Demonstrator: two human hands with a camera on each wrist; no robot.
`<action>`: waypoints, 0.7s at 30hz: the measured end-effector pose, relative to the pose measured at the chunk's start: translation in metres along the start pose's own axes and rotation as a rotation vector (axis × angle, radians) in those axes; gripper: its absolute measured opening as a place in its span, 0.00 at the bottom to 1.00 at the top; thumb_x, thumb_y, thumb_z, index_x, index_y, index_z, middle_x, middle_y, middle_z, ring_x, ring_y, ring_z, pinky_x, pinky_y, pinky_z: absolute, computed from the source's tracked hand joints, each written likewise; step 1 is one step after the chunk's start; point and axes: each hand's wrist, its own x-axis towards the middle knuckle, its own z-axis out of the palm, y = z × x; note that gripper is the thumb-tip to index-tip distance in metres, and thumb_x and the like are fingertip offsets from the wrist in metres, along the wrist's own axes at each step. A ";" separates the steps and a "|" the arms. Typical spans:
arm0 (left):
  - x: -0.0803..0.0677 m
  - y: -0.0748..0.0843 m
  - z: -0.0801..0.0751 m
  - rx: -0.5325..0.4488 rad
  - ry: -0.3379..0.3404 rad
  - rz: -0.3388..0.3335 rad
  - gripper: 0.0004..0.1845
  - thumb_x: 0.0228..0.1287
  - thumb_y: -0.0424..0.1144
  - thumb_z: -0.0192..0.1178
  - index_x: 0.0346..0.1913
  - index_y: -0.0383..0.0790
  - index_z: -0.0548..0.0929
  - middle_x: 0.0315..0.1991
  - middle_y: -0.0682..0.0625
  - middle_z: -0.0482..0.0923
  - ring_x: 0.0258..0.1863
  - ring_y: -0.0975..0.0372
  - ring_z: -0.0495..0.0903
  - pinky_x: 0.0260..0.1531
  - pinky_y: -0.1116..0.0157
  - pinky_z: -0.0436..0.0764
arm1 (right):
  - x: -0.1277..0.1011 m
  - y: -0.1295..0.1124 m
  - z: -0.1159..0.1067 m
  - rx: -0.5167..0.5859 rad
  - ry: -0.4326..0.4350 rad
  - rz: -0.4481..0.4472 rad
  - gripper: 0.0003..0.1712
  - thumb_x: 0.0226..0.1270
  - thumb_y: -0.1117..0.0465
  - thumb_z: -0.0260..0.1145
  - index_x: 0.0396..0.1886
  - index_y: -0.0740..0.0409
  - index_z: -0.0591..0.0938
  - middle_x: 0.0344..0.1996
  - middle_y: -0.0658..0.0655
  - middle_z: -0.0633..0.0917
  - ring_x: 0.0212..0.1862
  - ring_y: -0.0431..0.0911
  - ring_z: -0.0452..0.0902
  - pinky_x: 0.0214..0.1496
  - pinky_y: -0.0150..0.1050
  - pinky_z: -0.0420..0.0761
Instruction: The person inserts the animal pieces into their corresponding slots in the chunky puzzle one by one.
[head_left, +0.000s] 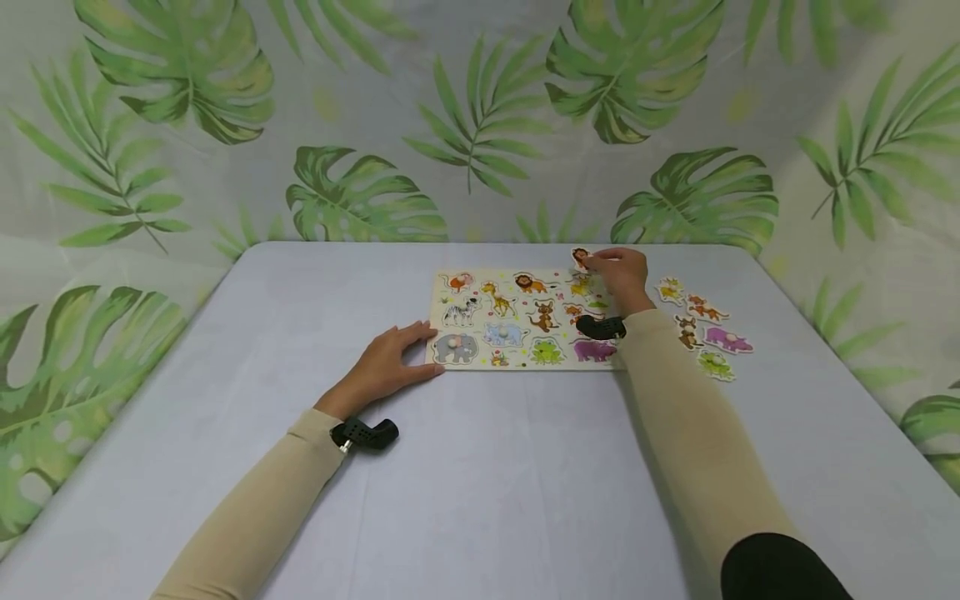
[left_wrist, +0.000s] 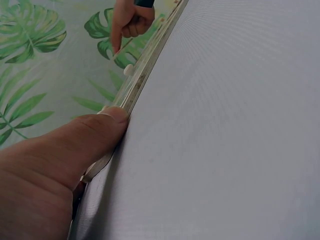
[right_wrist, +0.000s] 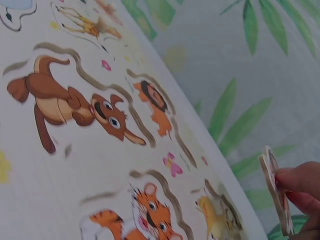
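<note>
- Pinching a lion piece [head_left: 581,257] in the right hand [head_left: 622,268], with the grip drawn in to little more than the thickness of the piece. Cannot tell whether by a knob or by the flat faces.
- Holding that piece raised off the puzzle board [head_left: 491,275], near the far edge towards the right corner, almost edge-on in the right wrist view and apart from the lion recess [right_wrist: 157,110].
- Resting the left hand [head_left: 386,358] at the near left corner of the board, with thumb on the edge and fingers at the left side, in a wide, loose grip; touching no loose piece.
- Judging by the thin, wood-like edge, probably light and stiff, unlikely to bend under a pinch. Perhaps a little slippery on the smooth printed face, and weakest at any narrow part of the outline.
- Best taken by a knob, if fitted as on the elephant piece [head_left: 467,352], or else by opposite edges near the middle, with light fingertip pressure, keeping the underside free.
- Lying loose on the table [head_left: 480,467], right of the board: a yellow animal piece [head_left: 670,291], a tiger piece [head_left: 707,309], a kangaroo piece [head_left: 687,332], a purple piece [head_left: 729,340] and a frog piece [head_left: 716,365].
</note>
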 end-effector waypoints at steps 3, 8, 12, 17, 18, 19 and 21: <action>-0.001 0.000 0.000 -0.005 0.003 0.001 0.36 0.58 0.56 0.67 0.66 0.43 0.73 0.71 0.46 0.64 0.72 0.54 0.59 0.73 0.53 0.50 | -0.004 -0.001 0.006 0.026 -0.012 -0.024 0.20 0.61 0.52 0.71 0.47 0.59 0.82 0.55 0.57 0.76 0.45 0.47 0.70 0.43 0.43 0.75; -0.002 -0.002 0.002 -0.012 0.000 -0.008 0.36 0.58 0.56 0.67 0.66 0.44 0.73 0.71 0.46 0.64 0.72 0.54 0.59 0.73 0.53 0.50 | -0.009 0.000 0.016 0.039 -0.041 -0.030 0.19 0.62 0.52 0.70 0.47 0.59 0.82 0.53 0.57 0.77 0.44 0.48 0.72 0.44 0.43 0.76; -0.002 -0.002 0.004 0.002 -0.006 -0.011 0.37 0.57 0.57 0.67 0.66 0.44 0.73 0.70 0.47 0.64 0.71 0.55 0.59 0.73 0.54 0.50 | -0.011 0.003 0.021 0.025 -0.042 -0.024 0.20 0.61 0.52 0.71 0.46 0.60 0.82 0.50 0.57 0.78 0.43 0.47 0.72 0.44 0.42 0.76; -0.001 -0.001 0.003 0.013 0.000 -0.010 0.36 0.57 0.56 0.67 0.66 0.44 0.73 0.70 0.47 0.64 0.71 0.55 0.59 0.73 0.54 0.50 | -0.011 0.002 0.027 0.005 -0.037 -0.019 0.22 0.59 0.50 0.72 0.48 0.60 0.83 0.52 0.58 0.78 0.49 0.49 0.71 0.52 0.44 0.75; -0.001 -0.001 0.003 0.014 0.002 -0.009 0.36 0.57 0.56 0.67 0.66 0.44 0.73 0.70 0.46 0.64 0.71 0.55 0.59 0.73 0.54 0.50 | -0.011 0.001 0.028 0.007 -0.036 -0.018 0.22 0.59 0.50 0.72 0.48 0.60 0.83 0.52 0.58 0.78 0.50 0.49 0.71 0.53 0.44 0.74; 0.000 0.000 0.003 0.015 0.004 -0.009 0.36 0.57 0.56 0.67 0.66 0.44 0.73 0.70 0.46 0.64 0.71 0.55 0.60 0.73 0.54 0.50 | -0.012 0.001 0.030 0.011 -0.037 -0.021 0.22 0.59 0.51 0.72 0.48 0.61 0.83 0.53 0.59 0.78 0.51 0.50 0.71 0.54 0.45 0.74; 0.000 0.000 0.002 0.017 0.008 -0.005 0.36 0.57 0.56 0.67 0.66 0.44 0.73 0.70 0.47 0.64 0.71 0.55 0.60 0.73 0.54 0.50 | -0.011 0.000 0.033 0.026 -0.034 -0.019 0.22 0.59 0.52 0.72 0.48 0.61 0.83 0.53 0.59 0.78 0.51 0.50 0.71 0.54 0.45 0.75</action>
